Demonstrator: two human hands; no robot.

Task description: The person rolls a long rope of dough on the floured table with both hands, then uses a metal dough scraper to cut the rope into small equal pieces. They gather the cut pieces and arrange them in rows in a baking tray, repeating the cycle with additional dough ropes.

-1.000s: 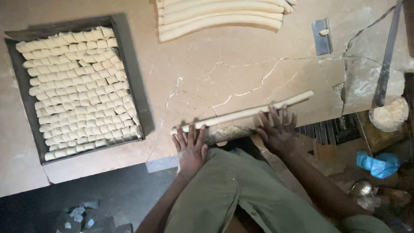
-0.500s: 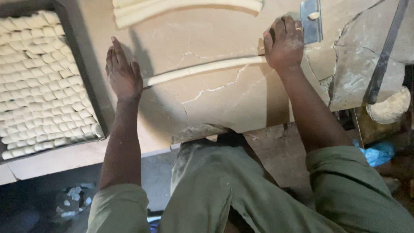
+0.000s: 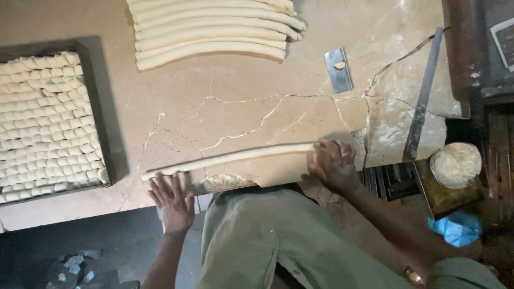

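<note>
Head view, looking down on a cracked stone worktop.

Long dough rope lies across the near part of the worktop, running from about 8 o'clock up toward 3 o'clock, slightly tilted, its left end lower.

Left hand at 7 o'clock: flat, fingers spread, palm down, fingertips touching the left end of the rope at the worktop's near edge. Released, not gripping anything.

Right hand at 4 o'clock of centre: laid over the right end of the rope, fingers curved down on it. Blurred; cannot tell whether it clasps the rope or only presses on it.

Stack of finished dough ropes at 12 o'clock, lying side by side, gently bowed, well apart from the hands.

Dark baking tray at 9 o'clock, packed with rows of small cut dough pieces. Left end of the rope lies near the tray's near right corner.

Metal scraper at 1 o'clock, flat on the worktop, a small bit of dough on it.

Long metal bar at 2 o'clock, lying over the worktop's cracked right part.

Round dough lump at 3 o'clock, off the worktop's edge. Blue crumpled thing at 4 o'clock below it.
</note>
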